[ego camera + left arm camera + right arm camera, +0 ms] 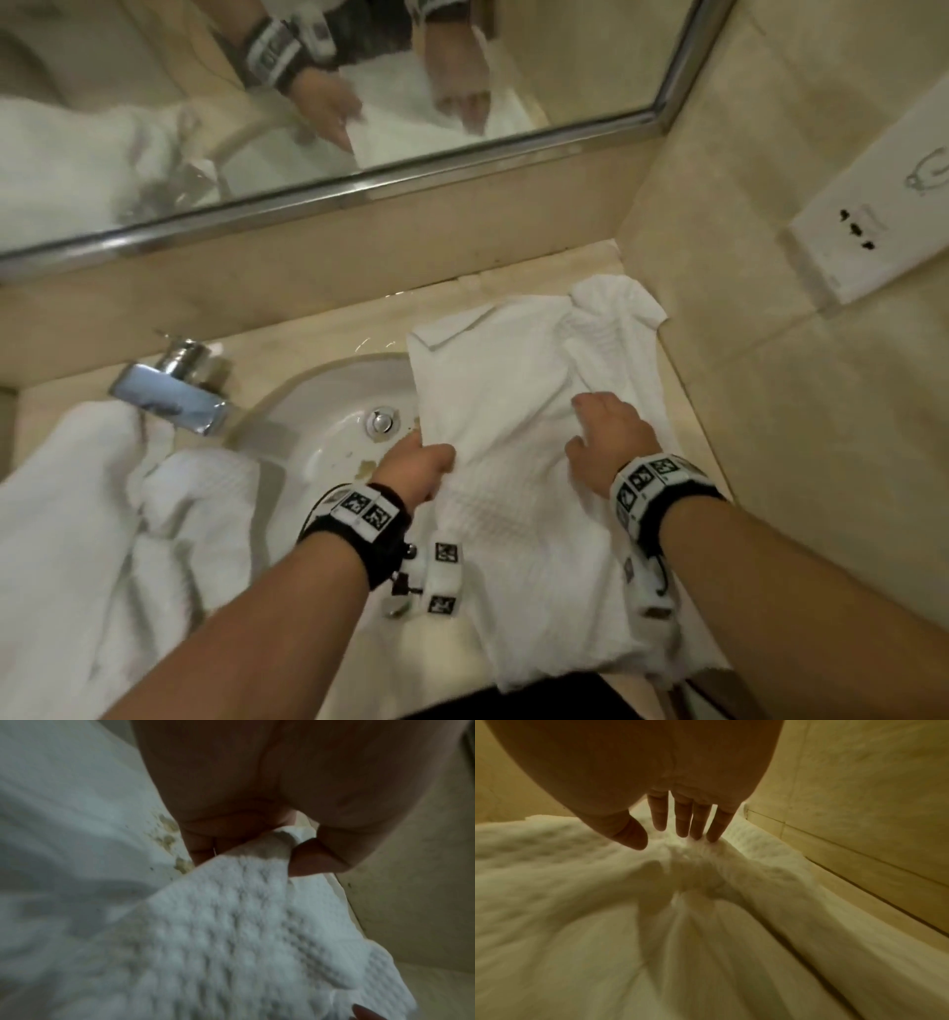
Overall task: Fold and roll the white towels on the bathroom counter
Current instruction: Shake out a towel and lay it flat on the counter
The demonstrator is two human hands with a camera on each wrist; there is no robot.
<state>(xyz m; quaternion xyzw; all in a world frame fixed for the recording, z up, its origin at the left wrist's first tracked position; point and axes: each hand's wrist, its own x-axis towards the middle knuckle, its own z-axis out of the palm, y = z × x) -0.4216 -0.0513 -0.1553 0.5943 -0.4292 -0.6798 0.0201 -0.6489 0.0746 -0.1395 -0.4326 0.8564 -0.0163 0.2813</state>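
So the white towel (518, 411) lay spread on the beige table (328, 329) right of the sink (328, 411), its long axis running from the near edge, where it hung over, away toward the back corner by the side wall (770, 360). Far end was bunched and crumpled against that corner; left far corner had a small flap folded over. Left edge overlapped the sink rim. Waffle weave band showed on the near part.

Left hand (418, 470) pinched the towel's left edge between thumb and curled fingers (203, 845), clear in the left wrist view. Right hand (611, 437) lay flat on the towel's right side, fingers (681, 819) straight and slightly spread, tips pressing into a ridge of cloth, holding nothing.

Second white towel (102, 539) sat in a loose heap on the table left of the sink, partly under the chrome faucet (172, 398). Drain plug (381, 421) was visible in the basin, with brownish stains near it.

Mirror (308, 103) above the back wall reflected both hands and the towels. White wall plate (873, 216) on the side wall carried a line drawing and small dark marks; no writing was readable. Both wrists wore black bands (359, 534) with black-and-white square marker tags
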